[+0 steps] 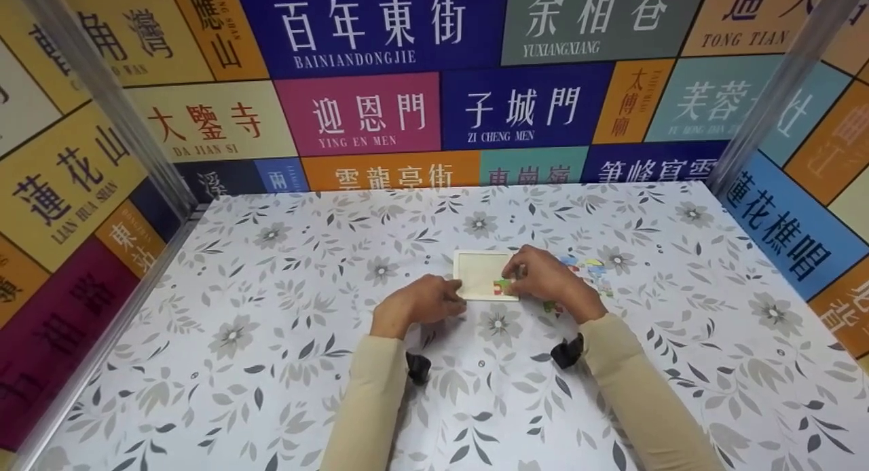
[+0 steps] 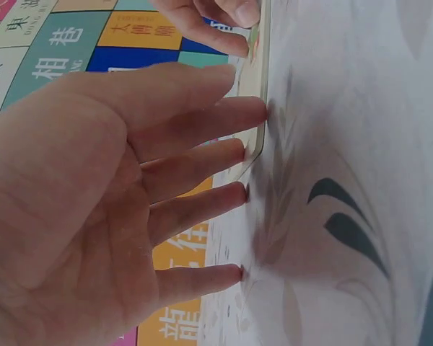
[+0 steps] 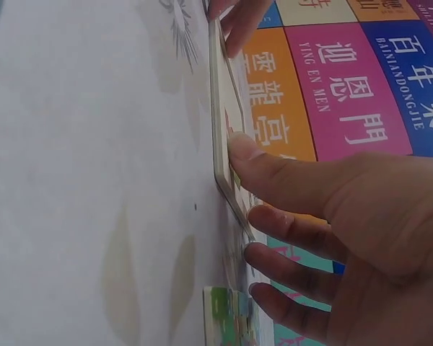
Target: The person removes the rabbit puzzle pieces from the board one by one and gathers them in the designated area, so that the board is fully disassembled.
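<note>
A shallow pale wooden puzzle tray lies flat on the table, with red and green puzzle pieces in its near right corner. My left hand is at the tray's left side. Its fingers are fairly straight in the left wrist view, and one fingertip touches the tray's edge. Over the near right corner, my right hand pinches a small puzzle piece, mostly covered by the fingers. The right thumb lies against it, while the other visible fingers hang beside the tray's right edge.
Several loose coloured puzzle pieces lie on the table right of the tray, partly behind the right hand. The table has a flowered white cover. Panels with large printed characters stand along its back and sides.
</note>
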A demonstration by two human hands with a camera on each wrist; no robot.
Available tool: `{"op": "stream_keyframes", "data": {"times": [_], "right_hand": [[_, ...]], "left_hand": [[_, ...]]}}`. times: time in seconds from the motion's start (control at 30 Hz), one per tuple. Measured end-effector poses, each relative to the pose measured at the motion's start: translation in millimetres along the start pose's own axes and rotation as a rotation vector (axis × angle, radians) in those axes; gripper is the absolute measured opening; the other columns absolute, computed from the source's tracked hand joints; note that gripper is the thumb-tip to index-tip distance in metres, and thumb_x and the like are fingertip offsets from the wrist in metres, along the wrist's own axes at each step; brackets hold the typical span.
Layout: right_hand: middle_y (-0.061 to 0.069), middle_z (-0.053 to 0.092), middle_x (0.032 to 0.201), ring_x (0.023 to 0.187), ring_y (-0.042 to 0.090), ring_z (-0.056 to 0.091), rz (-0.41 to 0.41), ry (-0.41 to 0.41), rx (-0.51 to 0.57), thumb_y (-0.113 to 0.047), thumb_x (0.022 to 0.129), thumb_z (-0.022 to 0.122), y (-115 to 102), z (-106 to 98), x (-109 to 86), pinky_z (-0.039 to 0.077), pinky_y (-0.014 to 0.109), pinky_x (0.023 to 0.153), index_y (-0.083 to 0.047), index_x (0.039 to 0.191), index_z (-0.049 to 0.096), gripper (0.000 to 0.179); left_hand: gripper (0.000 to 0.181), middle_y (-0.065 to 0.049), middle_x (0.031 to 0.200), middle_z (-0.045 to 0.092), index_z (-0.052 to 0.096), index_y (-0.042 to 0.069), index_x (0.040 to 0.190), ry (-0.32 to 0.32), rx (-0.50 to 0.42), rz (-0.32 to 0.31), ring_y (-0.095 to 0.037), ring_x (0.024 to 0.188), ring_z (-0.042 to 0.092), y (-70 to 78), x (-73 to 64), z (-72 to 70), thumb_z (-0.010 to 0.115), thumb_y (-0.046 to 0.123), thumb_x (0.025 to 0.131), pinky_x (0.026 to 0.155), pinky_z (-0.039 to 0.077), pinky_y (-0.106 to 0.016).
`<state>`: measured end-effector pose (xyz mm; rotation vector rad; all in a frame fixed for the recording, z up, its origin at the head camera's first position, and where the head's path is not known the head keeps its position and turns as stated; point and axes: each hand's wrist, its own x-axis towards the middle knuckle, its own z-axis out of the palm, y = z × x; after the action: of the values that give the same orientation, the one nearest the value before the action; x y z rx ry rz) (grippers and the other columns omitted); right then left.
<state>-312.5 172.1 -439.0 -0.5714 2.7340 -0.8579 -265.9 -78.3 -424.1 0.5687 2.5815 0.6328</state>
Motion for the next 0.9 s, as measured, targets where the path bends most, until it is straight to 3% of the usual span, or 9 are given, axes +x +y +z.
{"op": "stream_keyframes", "data": {"times": [0.1, 0.3, 0.4, 0.57, 0.7, 0.9], "right_hand": [[0.014, 0.059, 0.109, 0.095, 0.026, 0.055, 0.009, 0.003, -0.014, -0.014, 0.087, 0.079, -1.3, 0.1, 0.1, 0.046, 0.044, 0.086, -0.006, 0.110, 0.074, 0.026], [0.013, 0.058, 0.116, 0.104, 0.028, 0.056, 0.040, -0.008, -0.033, -0.013, 0.088, 0.077, -3.5, 2.3, 0.5, 0.046, 0.047, 0.094, -0.011, 0.117, 0.073, 0.030], [0.015, 0.059, 0.115, 0.104, 0.030, 0.057, 0.006, -0.007, -0.032, -0.012, 0.087, 0.078, -3.9, 3.6, 0.2, 0.048, 0.048, 0.093, -0.009, 0.114, 0.074, 0.027], [0.018, 0.063, 0.110, 0.102, 0.032, 0.058, -0.060, -0.012, -0.036, -0.010, 0.086, 0.078, -3.7, 3.3, -0.3, 0.049, 0.050, 0.092, -0.003, 0.111, 0.074, 0.026], [0.017, 0.063, 0.111, 0.102, 0.030, 0.058, -0.029, -0.012, -0.021, -0.010, 0.086, 0.078, -3.9, 3.0, -0.7, 0.048, 0.049, 0.093, -0.002, 0.110, 0.070, 0.026], [0.014, 0.068, 0.109, 0.102, 0.028, 0.063, 0.001, 0.001, 0.025, -0.009, 0.088, 0.075, -6.5, 2.5, -0.6, 0.050, 0.046, 0.093, -0.004, 0.111, 0.064, 0.026]], "left_hand": [[0.033, -0.001, 0.157, 0.046, 0.071, 0.015, 0.128, 0.003, -0.006, 0.019, -0.023, 0.144, 0.045, -1.4, 0.3, -1.0, 0.059, 0.029, 0.100, 0.119, 0.037, -0.039], [0.036, -0.005, 0.155, 0.049, 0.067, 0.014, 0.133, 0.013, -0.012, 0.079, -0.026, 0.145, 0.044, -6.6, 0.1, -1.7, 0.056, 0.028, 0.102, 0.121, 0.034, -0.040], [0.038, -0.007, 0.156, 0.047, 0.062, 0.012, 0.137, 0.012, 0.017, 0.094, -0.027, 0.146, 0.042, -5.7, -0.9, -0.6, 0.054, 0.027, 0.103, 0.122, 0.033, -0.040], [0.047, -0.005, 0.161, 0.039, 0.055, 0.012, 0.145, -0.003, 0.051, 0.018, -0.030, 0.151, 0.033, 3.7, -2.6, 2.8, 0.054, 0.032, 0.102, 0.124, 0.027, -0.043], [0.047, 0.000, 0.163, 0.036, 0.057, 0.016, 0.143, -0.004, 0.045, -0.048, -0.027, 0.150, 0.032, 9.0, -3.6, 4.3, 0.058, 0.035, 0.100, 0.123, 0.030, -0.046], [0.041, 0.004, 0.162, 0.036, 0.064, 0.022, 0.136, -0.014, 0.052, -0.064, -0.024, 0.147, 0.033, 7.5, -5.8, 3.7, 0.063, 0.035, 0.097, 0.121, 0.032, -0.048]]}}
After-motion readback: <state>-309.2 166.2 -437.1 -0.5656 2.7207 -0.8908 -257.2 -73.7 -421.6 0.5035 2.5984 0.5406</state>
